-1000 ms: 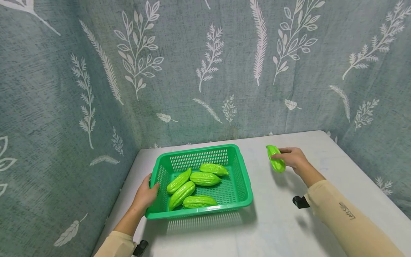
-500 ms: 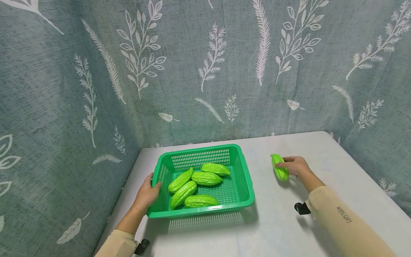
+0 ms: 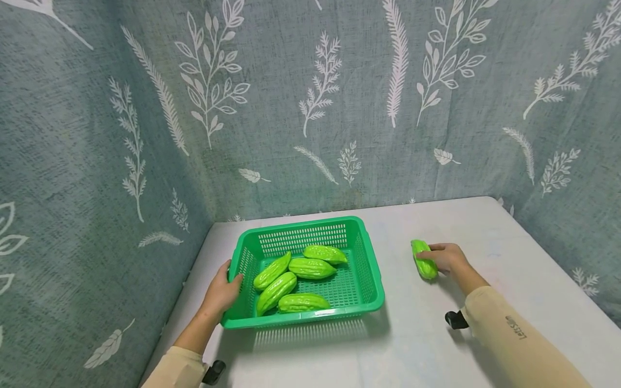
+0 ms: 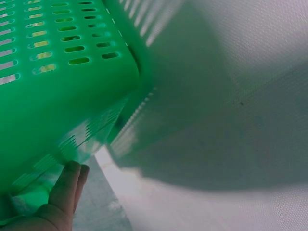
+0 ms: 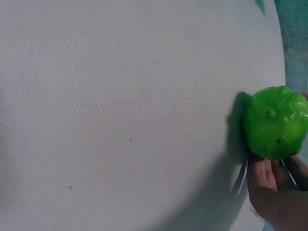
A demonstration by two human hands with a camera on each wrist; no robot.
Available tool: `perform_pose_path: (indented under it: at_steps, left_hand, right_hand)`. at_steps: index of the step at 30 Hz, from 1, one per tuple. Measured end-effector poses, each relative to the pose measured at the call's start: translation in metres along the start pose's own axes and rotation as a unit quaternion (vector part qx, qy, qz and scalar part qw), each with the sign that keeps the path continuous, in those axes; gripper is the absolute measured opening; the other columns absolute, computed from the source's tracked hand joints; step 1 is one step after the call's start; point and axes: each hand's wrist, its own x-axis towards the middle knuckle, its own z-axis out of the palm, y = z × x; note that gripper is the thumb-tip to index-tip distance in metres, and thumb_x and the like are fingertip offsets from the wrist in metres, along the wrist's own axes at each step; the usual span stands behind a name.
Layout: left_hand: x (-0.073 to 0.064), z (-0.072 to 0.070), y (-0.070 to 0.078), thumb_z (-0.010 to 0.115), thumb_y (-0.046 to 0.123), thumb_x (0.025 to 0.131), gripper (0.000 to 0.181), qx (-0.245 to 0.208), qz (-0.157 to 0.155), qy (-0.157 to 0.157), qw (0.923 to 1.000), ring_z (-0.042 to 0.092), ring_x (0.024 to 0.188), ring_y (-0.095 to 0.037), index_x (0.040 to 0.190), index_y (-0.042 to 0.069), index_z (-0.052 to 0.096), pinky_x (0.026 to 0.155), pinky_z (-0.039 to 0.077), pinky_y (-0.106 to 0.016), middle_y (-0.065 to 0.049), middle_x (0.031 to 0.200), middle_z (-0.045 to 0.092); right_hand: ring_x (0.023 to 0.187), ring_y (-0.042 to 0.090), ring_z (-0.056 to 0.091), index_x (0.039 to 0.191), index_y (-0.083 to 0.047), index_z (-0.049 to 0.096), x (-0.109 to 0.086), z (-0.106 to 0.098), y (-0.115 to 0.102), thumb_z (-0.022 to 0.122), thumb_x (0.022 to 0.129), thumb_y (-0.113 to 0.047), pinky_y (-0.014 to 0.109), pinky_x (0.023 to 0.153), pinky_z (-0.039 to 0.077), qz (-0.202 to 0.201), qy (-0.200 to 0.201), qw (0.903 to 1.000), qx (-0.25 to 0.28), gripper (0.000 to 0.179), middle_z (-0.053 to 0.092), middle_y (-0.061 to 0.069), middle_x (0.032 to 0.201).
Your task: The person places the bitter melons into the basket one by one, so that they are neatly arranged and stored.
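My left hand [image 3: 223, 290] grips the left rim of a green slotted plastic basket [image 3: 372, 280], thumb on the inner side; in the left wrist view its fingers [image 4: 65, 190] lie against the outer wall. Several bright green bitter melons [image 3: 311, 269] lie inside the basket. To the right of it, my right hand [image 3: 448, 257] holds another bitter melon [image 3: 425, 265] between thumb and fingers, down at the white table. In the right wrist view this bitter melon [image 5: 274, 122] shows its blunt end, with fingers beneath and beside it.
The white table [image 3: 407, 345] ends at a patterned grey-green cloth [image 3: 271, 178] at the back and sides. The basket's shadow falls on the tabletop in front of it. A black wrist device [image 3: 456, 320] sits under the right sleeve.
My right hand has lowered the bitter melon towards the table, moving it nearer and slightly right. The left hand keeps its grip on the basket, which has not visibly moved.
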Motion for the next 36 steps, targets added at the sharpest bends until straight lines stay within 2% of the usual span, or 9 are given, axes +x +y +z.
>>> perform_pose_path:
  at_steps: [9,14,18,23,29,36]
  left_hand:
    - [-0.001,0.001,-0.001,0.039,0.025,0.102,0.065,-0.002,0.000,-0.004,1.0000,0.033,0.133,-0.048,0.153,0.007,0.003,0.098,0.037,-0.064,-0.029,0.152,0.022]
    - [0.000,0.001,0.000,0.039,0.025,0.102,0.065,-0.001,0.002,-0.004,1.0000,0.034,0.132,-0.048,0.153,0.007,0.004,0.096,0.039,-0.063,-0.029,0.151,0.022]
    - [0.000,0.000,0.000,0.039,0.026,0.102,0.065,0.002,0.003,-0.007,1.0000,0.034,0.132,-0.048,0.153,0.007,0.003,0.096,0.038,-0.063,-0.029,0.151,0.022]
    - [0.001,-0.001,0.000,0.039,0.026,0.102,0.066,-0.001,0.001,-0.009,1.0000,0.034,0.131,-0.049,0.153,0.007,0.002,0.096,0.039,-0.063,-0.029,0.151,0.022]
    - [0.000,-0.002,-0.001,0.039,0.026,0.102,0.065,-0.001,-0.001,-0.009,1.0000,0.036,0.130,-0.048,0.153,0.008,0.002,0.093,0.041,-0.061,-0.029,0.151,0.023]
    - [0.001,-0.001,-0.001,0.038,0.026,0.102,0.065,-0.001,0.002,-0.007,1.0000,0.035,0.131,-0.047,0.153,0.008,0.002,0.096,0.039,-0.062,-0.028,0.152,0.022]
  right_hand:
    - [0.128,0.039,0.040,0.142,0.001,0.039,-0.002,0.000,0.000,0.071,0.080,-0.042,0.045,0.100,0.043,0.008,0.003,0.9997,-0.024,0.081,0.032,0.029,0.145]
    - [0.130,0.041,0.039,0.144,0.000,0.036,-0.006,-0.003,-0.005,0.071,0.080,-0.043,0.045,0.103,0.043,0.006,0.002,1.0000,-0.004,0.084,0.029,0.029,0.147]
    - [0.135,0.044,0.032,0.146,-0.002,0.034,-0.013,-0.010,-0.019,0.069,0.081,-0.047,0.050,0.108,0.035,-0.015,0.006,0.9998,-0.013,0.086,0.027,0.028,0.150]
    - [0.141,0.042,0.023,0.148,-0.008,0.032,-0.026,-0.020,-0.047,0.067,0.081,-0.051,0.057,0.112,0.025,-0.042,0.029,0.9985,-0.019,0.087,0.025,0.020,0.154]
    - [0.141,0.039,0.026,0.149,-0.012,0.031,-0.029,-0.023,-0.067,0.070,0.077,-0.056,0.059,0.110,0.026,-0.071,0.042,0.9966,0.004,0.094,0.031,0.010,0.155]
    - [0.141,0.036,0.028,0.149,-0.011,0.030,-0.035,-0.013,-0.080,0.074,0.075,-0.054,0.057,0.112,0.025,-0.094,0.028,0.9951,0.012,0.096,0.033,0.010,0.154]
